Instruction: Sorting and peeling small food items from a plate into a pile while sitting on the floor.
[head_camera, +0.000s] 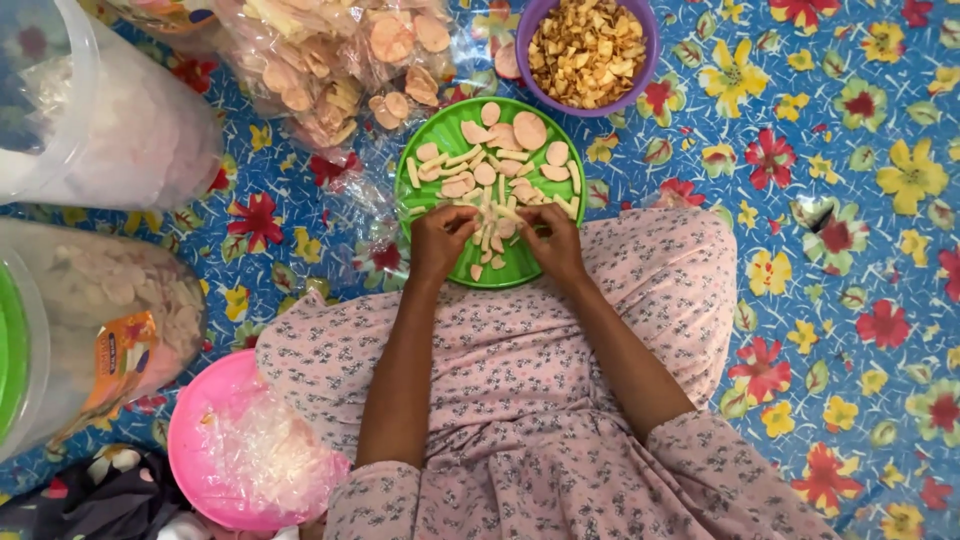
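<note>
Both hands sit on the near edge of a green plate (437, 128), which rests partly on the person's lap in a pink flowered dress (520, 360). The left hand (440, 243) and right hand (552, 243) are close together but not touching, fingers curled down into a pile of pale crackers (495, 170), round ones and thin sticks. Can't really tell if either hand is pinching a piece, the fingertips are hidden. Just past the hands, beyond the plate, there's a purple bowl (648, 60) of golden chips. Up and to the left of the left hand is a clear bag (330, 60) of round crackers. Further left are two clear tubs (90, 120), and a pink bowl (190, 430) sits by the left elbow. Everything's on a blue flowered mat (850, 250).
</note>
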